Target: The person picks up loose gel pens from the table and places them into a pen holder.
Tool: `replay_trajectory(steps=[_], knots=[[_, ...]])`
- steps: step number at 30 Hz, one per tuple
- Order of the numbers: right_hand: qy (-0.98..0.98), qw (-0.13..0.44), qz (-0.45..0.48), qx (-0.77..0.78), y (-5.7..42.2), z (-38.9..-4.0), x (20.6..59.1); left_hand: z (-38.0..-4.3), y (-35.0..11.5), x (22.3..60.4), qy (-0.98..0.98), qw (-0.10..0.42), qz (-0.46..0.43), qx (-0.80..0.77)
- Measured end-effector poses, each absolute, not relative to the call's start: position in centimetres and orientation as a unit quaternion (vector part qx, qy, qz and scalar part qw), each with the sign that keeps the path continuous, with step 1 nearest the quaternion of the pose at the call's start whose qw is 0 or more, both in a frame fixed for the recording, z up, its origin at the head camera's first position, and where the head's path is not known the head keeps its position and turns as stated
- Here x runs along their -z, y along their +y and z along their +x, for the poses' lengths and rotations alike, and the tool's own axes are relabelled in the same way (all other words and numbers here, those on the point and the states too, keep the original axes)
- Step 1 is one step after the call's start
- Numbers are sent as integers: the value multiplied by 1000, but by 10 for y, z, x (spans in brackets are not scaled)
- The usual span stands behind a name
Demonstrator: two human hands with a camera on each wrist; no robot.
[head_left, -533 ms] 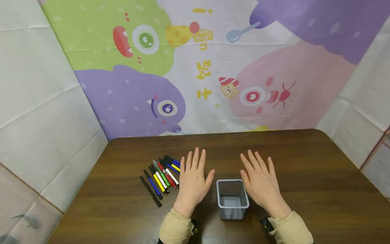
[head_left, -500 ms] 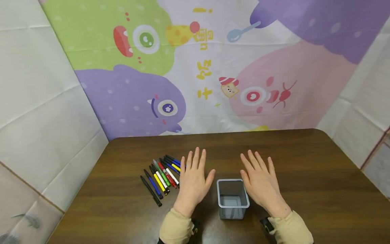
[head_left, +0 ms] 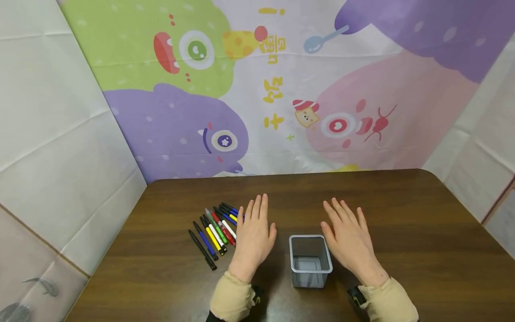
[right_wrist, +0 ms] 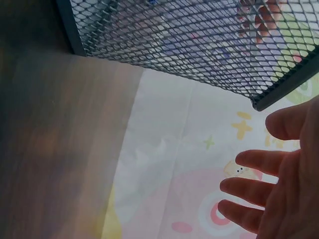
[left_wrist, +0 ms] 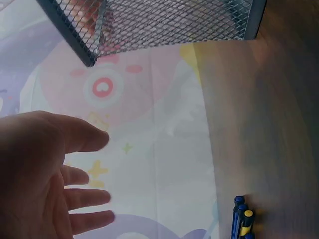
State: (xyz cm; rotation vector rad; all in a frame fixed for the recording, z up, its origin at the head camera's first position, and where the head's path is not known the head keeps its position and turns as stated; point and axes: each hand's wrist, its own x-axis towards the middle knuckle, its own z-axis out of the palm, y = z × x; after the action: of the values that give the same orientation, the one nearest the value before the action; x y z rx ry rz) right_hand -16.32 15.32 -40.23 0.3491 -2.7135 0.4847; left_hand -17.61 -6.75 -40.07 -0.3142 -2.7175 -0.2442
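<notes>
1. We see the left hand (head_left: pixel 252 241) with its fingers straight and close together, palm turned inward, just right of the pens
2. We see the right hand (head_left: pixel 349 243) with its fingers straight and slightly spread, its thumb near the rim of the holder
3. The two hands are well apart, and between them we find the square mesh pen holder (head_left: pixel 310 280), upright with its mouth up
4. On the left we see the pens (head_left: pixel 213 239), lying slantwise side by side in black, blue, yellow, white, green and red, those at the far end partly hidden by the left hand
5. Around both wrists we see beige sleeves (head_left: pixel 232 298)
6. Under everything we see the brown wood-grain table (head_left: pixel 422 250)
7. Behind it we see a cartoon-monster backdrop (head_left: pixel 277 152) in green, purple and pink
</notes>
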Motion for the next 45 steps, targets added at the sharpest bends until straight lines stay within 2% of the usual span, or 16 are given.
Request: replay_trajectory(steps=[7, 11, 13, 18, 21, 25, 27, 34, 38, 45], knots=[[-935, 176, 124, -283, 156, -157, 404, -177, -84, 405, -967, 216, -109, 78], [-934, 134, 136, -303, 162, -153, 408, -181, -98, 411, -967, 214, -106, 86], [-933, 97, 153, -310, 166, -151, 410, -183, -104, 415, -968, 209, -101, 95], [-915, -35, 206, -344, 177, -147, 417, -191, -111, 420, -970, 191, -99, 110], [-899, -101, 237, -354, 183, -143, 422, -199, -109, 421, -976, 159, -108, 104], [-874, -157, 267, -376, 187, -140, 431, -212, -105, 422, -982, 109, -126, 87], [-858, -164, 275, -402, 187, -141, 435, -218, -102, 426, -985, 89, -129, 79], [-820, -114, 293, -479, 179, -145, 448, -223, -95, 442, -991, 26, -121, 44], [-819, -77, 295, -487, 177, -147, 448, -223, -92, 443, -992, 44, -120, 19], [-841, -35, 279, -462, 171, -147, 447, -225, -93, 443, -986, 115, -118, -1]])
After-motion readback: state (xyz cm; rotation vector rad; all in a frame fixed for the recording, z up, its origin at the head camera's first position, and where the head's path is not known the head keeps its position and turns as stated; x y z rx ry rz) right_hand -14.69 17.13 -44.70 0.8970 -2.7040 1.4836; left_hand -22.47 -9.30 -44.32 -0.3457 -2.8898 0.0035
